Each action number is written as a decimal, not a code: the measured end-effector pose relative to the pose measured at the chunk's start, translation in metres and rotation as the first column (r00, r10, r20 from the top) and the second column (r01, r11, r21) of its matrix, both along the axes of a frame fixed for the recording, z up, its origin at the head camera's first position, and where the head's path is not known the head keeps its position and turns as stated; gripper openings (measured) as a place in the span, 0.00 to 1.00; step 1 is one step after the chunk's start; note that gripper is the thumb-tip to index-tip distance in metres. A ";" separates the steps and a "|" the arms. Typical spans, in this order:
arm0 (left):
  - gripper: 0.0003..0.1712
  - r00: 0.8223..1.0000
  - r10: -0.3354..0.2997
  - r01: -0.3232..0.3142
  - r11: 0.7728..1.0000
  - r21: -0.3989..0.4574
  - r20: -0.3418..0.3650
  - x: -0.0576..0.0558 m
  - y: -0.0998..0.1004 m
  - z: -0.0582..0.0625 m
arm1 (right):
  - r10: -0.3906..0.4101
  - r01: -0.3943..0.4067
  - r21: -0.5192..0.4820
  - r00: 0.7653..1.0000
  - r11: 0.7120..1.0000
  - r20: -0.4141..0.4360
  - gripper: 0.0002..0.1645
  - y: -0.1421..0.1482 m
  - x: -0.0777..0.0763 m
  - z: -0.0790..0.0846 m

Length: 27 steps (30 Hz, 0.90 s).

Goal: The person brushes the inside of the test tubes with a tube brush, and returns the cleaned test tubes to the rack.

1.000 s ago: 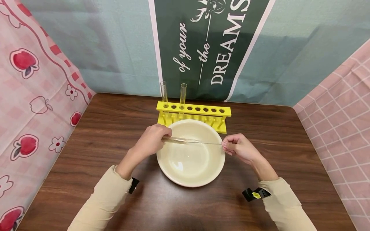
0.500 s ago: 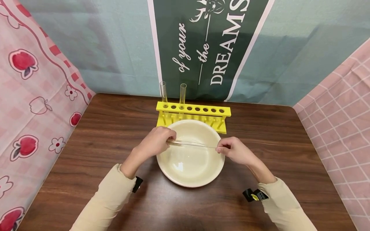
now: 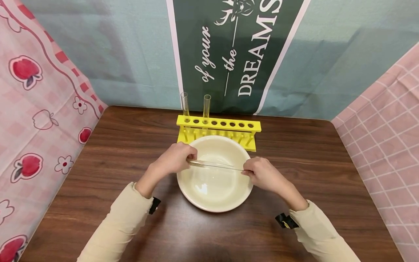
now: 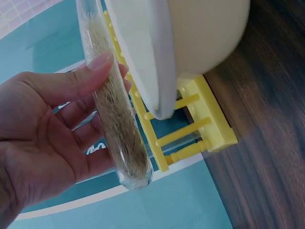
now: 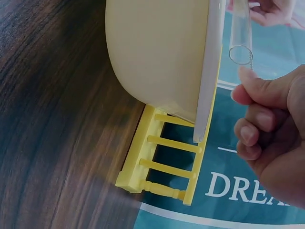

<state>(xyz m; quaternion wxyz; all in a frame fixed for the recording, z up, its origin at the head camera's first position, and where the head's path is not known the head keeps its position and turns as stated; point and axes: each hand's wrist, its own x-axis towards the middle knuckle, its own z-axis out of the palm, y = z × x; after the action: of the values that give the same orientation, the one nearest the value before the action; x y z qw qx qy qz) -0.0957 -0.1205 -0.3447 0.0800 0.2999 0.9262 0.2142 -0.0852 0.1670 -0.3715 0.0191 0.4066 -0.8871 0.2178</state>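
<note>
Over the cream bowl [image 3: 214,198], my left hand [image 3: 176,157] grips a clear glass test tube [image 4: 144,177] near its rounded bottom end. A test tube brush [image 4: 114,102] with pale brown bristles is inside the tube, its bristles reaching close to the bottom. My right hand [image 3: 263,174] pinches the brush's thin wire handle between thumb and forefinger, just outside the tube's open mouth [image 5: 241,55]. The tube lies nearly level across the bowl, its mouth toward the right hand.
Behind the bowl stands a yellow test tube rack [image 3: 235,125] with two upright glass tubes, one of them a clear tube [image 3: 206,108] in its third hole. Everything stands on a dark wooden table [image 3: 314,153] backed by a printed cloth [image 3: 140,54].
My right hand has moved left toward the tube's mouth, so less wire shows between the hands. My left hand has shifted slightly right with the tube.
</note>
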 end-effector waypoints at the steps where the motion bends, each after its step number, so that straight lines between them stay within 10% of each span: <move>1: 0.13 1.000 0.004 -0.004 1.000 0.001 0.011 -0.001 -0.001 -0.001 | 0.006 -0.006 0.006 1.000 1.000 -0.012 0.20 -0.001 0.000 0.000; 27: 0.12 0.979 0.069 -0.071 0.997 0.003 0.189 -0.004 -0.011 0.003 | 0.035 -0.036 0.002 0.949 0.999 -0.313 0.19 0.006 -0.006 -0.010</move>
<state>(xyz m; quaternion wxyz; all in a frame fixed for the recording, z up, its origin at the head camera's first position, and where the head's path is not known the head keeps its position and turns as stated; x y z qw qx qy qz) -0.0997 -0.1315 -0.3418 0.1586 0.2457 0.9234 0.2487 -0.0911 0.1726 -0.3811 0.1564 0.4518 -0.8650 0.1525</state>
